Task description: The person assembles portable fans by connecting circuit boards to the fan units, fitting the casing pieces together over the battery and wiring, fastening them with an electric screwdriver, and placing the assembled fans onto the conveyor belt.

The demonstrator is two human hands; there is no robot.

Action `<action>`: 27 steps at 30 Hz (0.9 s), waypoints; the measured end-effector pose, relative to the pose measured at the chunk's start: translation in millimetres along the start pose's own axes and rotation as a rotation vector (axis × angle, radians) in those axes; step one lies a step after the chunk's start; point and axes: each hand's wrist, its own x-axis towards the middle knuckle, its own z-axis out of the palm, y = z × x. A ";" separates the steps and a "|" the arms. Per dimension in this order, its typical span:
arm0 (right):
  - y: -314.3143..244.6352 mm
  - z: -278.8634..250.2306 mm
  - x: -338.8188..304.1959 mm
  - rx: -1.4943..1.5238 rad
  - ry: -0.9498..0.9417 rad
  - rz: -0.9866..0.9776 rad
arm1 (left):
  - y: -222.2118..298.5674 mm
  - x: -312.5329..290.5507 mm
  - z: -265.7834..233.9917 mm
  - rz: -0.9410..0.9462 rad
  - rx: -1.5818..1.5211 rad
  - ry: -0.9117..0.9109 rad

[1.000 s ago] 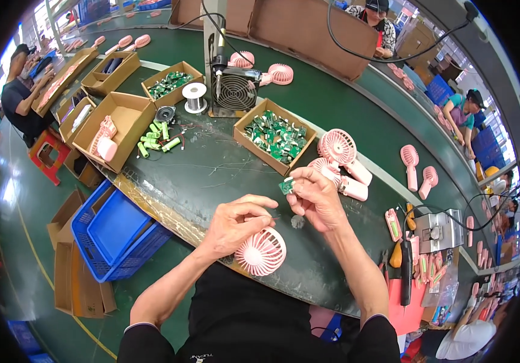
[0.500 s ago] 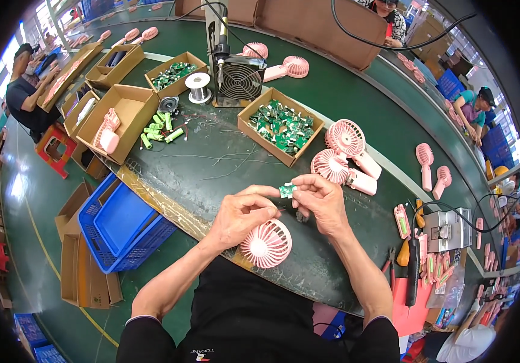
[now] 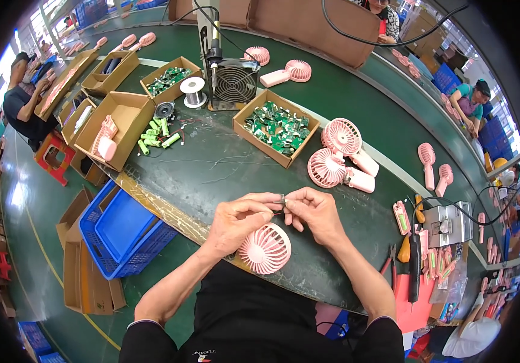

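Over the bench, a small circuit board (image 3: 282,200) is pinched by the fingertips of my right hand (image 3: 315,216) and now shows nearly edge-on. My left hand (image 3: 239,222) is closed opposite it, index finger reaching to the board and thumb against the other fingers. A thin dark wire seems to run between the hands; what the left thumb pinches is too small to be sure of. Just below my left hand lies a pink fan head (image 3: 265,248), its round grille facing up. Beyond my hands, a cardboard box (image 3: 284,158) holds many green circuit boards.
Pink handheld fans (image 3: 341,137) lie right of the box. A solder spool (image 3: 193,92) and black fan unit (image 3: 234,81) stand behind; green battery cells (image 3: 153,136) lie left. Pliers (image 3: 393,266) and a metal device (image 3: 447,227) sit right. A blue crate (image 3: 151,242) stands beside the bench.
The circuit board has turned from showing its green face to nearly edge-on. My right hand has lowered slightly and drawn closer to the left; its fingers have curled.
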 end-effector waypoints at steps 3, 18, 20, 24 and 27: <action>-0.2 2.0 -1.4 -0.201 0.093 -0.057 | 1.0 0.0 3.0 -0.167 -0.217 0.077; 12.4 2.0 7.6 -0.154 0.196 -0.162 | -9.4 -5.2 1.2 -0.202 -0.314 0.116; 15.3 3.5 8.4 -0.132 0.211 -0.137 | -9.0 -5.2 1.2 -0.168 -0.239 0.104; 13.7 8.5 7.9 -0.068 0.191 -0.139 | -6.1 -3.9 2.4 -0.164 -0.104 0.107; 13.7 7.7 9.1 -0.082 0.172 -0.111 | -10.1 -4.7 -1.3 -0.150 -0.119 0.136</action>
